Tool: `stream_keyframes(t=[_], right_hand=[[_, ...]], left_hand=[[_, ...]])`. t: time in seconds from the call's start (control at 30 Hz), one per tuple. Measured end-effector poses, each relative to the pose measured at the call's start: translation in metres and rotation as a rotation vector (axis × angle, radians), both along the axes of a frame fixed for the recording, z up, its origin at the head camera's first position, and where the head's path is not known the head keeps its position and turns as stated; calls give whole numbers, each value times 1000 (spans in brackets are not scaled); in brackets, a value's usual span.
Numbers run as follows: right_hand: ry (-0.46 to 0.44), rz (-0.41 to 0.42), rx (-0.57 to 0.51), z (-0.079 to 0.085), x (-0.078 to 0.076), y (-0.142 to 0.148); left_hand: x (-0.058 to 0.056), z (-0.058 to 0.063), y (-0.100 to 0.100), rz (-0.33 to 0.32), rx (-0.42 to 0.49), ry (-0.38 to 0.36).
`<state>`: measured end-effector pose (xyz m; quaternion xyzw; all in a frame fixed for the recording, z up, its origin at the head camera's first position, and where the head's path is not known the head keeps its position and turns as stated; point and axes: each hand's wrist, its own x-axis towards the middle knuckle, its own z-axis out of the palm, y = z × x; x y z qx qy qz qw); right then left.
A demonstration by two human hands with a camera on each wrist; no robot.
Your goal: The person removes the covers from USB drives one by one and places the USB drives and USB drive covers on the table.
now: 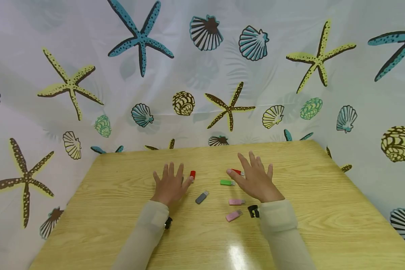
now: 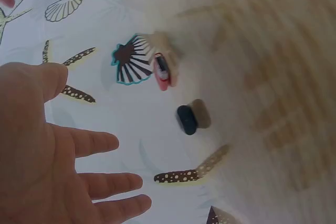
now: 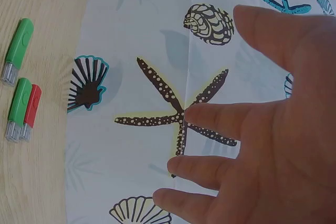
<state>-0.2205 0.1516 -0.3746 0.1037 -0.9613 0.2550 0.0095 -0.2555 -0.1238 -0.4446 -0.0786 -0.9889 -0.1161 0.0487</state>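
Crosswise lies a green USB stick, metal plug rightward; left grip and right grip spread wide.

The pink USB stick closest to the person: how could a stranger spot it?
On the wooden table, find the right hand. Left of its wrist lies the nearer pink USB stick, clearly slanted, whereas the farther pink USB stick lies almost straight across.

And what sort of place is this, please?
It looks like a tabletop work area, probably indoors: a wooden table, a pale cloth with a starfish-and-shell print behind it and at its sides, and several small USB sticks lying on the wood.
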Motion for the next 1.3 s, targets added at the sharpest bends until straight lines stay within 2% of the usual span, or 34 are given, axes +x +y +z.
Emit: stream_keyframes(t=[0.33,0.53,0.87,1.17,1.3], right_hand=[[-12,4,1,0,0,4],[-14,7,-10,-1,1,6],[-19,8,-1,0,1,10],[-35,16,-23,1,2,11],[-29,15,-33,2,1,13]], left_hand=[[-10,-9,5,31,0,-38],[-15,-11,5,33,-39,-26],[-23,-14,6,55,-7,-25],[-29,-16,9,114,-22,-66],[-33,-17,9,121,-22,-86]])
